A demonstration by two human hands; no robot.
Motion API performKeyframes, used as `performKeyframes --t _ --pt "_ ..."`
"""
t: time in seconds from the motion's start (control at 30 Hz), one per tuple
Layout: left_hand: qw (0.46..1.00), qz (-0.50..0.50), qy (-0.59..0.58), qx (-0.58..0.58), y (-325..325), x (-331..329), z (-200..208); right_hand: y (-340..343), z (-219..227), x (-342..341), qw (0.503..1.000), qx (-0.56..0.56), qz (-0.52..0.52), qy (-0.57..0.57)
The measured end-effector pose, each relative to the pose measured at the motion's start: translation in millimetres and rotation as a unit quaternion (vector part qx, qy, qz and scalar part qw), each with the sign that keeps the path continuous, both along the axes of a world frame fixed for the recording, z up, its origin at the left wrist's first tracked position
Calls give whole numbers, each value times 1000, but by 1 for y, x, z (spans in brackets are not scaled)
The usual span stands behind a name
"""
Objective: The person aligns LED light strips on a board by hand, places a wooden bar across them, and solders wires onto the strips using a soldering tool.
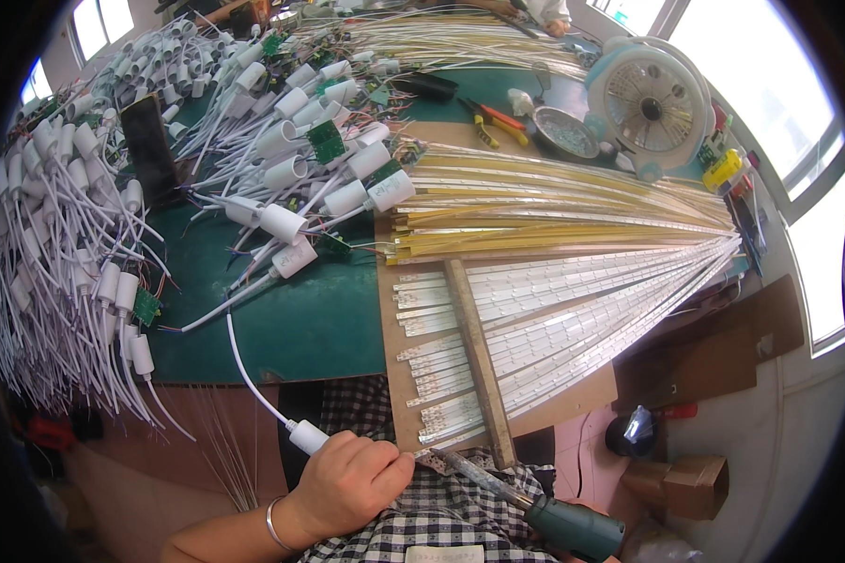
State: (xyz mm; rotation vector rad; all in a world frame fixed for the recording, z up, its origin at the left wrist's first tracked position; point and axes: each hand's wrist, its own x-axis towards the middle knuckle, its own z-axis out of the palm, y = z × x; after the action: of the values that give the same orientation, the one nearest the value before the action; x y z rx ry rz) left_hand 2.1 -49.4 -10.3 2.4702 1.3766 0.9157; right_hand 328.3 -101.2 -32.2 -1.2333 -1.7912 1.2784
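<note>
My left hand (343,483), a bracelet on its wrist, is closed near the table's front edge. Out of its fist toward the far left sticks a white plastic cap (307,436) with a white cable (244,366) running up onto the table. Just right of the knuckles is the tip of a soldering iron (573,527) with a green handle and a metal shaft. Only a sliver of my right hand (610,559) shows at the lower edge, on the iron's handle. White LED strips (535,347) fan out beyond, under a wooden bar (479,366); their near ends lie by my left hand.
White caps with cables and green circuit boards (326,143) heap up at left around a dark phone (148,148). Yellow-backed strips (535,192) lie farther back, near pliers (502,122), a metal dish (565,131) and a fan (650,108). Cardboard boxes (695,486) stand right.
</note>
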Motion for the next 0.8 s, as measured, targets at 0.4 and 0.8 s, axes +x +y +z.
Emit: performKeyframes --t 0.4,0.8 --pt "1000 5 -11 0 0 1 0 -11 -35 24 946 -310 -67 69" --pt "1000 14 -15 -5 0 2 1 -5 0 12 986 -162 4 -33"
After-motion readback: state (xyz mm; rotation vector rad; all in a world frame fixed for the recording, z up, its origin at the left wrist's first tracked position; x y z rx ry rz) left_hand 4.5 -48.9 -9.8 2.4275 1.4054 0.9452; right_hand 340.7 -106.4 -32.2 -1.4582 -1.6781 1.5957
